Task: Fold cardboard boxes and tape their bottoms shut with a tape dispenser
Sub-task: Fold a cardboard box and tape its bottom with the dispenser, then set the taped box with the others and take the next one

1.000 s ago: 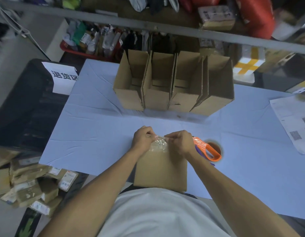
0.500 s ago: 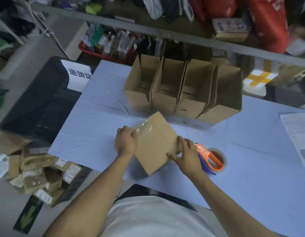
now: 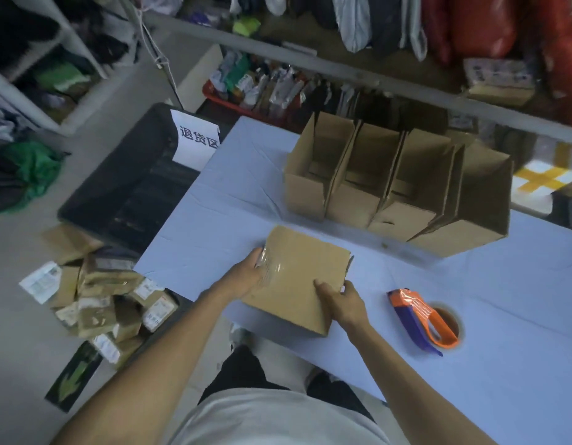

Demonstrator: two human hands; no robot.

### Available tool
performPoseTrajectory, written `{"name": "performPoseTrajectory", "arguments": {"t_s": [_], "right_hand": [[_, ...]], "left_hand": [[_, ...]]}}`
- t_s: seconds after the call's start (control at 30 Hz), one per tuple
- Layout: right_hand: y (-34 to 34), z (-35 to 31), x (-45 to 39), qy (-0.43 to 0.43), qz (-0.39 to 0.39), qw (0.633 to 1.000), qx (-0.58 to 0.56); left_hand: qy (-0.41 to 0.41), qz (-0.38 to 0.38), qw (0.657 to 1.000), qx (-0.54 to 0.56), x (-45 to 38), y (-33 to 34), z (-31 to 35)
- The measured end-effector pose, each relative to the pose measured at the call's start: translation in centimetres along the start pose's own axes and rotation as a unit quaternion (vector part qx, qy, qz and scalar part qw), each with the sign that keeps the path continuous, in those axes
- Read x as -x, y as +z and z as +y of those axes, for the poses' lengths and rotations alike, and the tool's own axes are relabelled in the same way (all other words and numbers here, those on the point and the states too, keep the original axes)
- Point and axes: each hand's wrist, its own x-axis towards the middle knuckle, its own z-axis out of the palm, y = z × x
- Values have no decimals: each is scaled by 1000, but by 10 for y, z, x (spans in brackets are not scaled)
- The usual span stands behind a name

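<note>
A person holds a taped cardboard box (image 3: 297,277) in both hands above the near edge of a blue-covered table (image 3: 214,220), its closed bottom panel turned up toward the camera. The left hand (image 3: 246,274) grips the box's left corner, fingers curled over a wrinkled strip of clear tape (image 3: 272,268); the right hand (image 3: 342,300) clasps the box's near right edge, thumb on top. To the right of the box, well apart from it, an orange and blue tape dispenser (image 3: 422,319) lies on the table, touched by neither hand. Beyond the box, a row of four folded boxes (image 3: 397,187) stands with open tops. To the box's left, off the table, labelled parcels (image 3: 101,303) are heaped on the floor beside a black crate (image 3: 124,187). The tape looks puckered at the corner, so it may lift and let the flaps spring open; and, held partly past the table's edge, the box could slip to the floor if either grip loosens.
</note>
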Motion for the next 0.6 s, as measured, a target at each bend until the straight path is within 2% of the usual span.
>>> {"name": "performPoseTrajectory", "arguments": {"t_s": [0.17, 0.3, 0.4, 0.6], "right_hand": [[65, -50, -4, -39, -39, 997, 57], [124, -91, -8, -62, -60, 992, 97], [151, -119, -14, -90, -54, 988, 111], [168, -194, -42, -120, 26, 984, 132]], "left_hand": [[-19, 33, 999, 35, 2, -72, -36], [-5, 132, 991, 9, 5, -130, -62], [18, 188, 982, 14, -4, -166, -59], [122, 170, 977, -24, -52, -234, -7]]}}
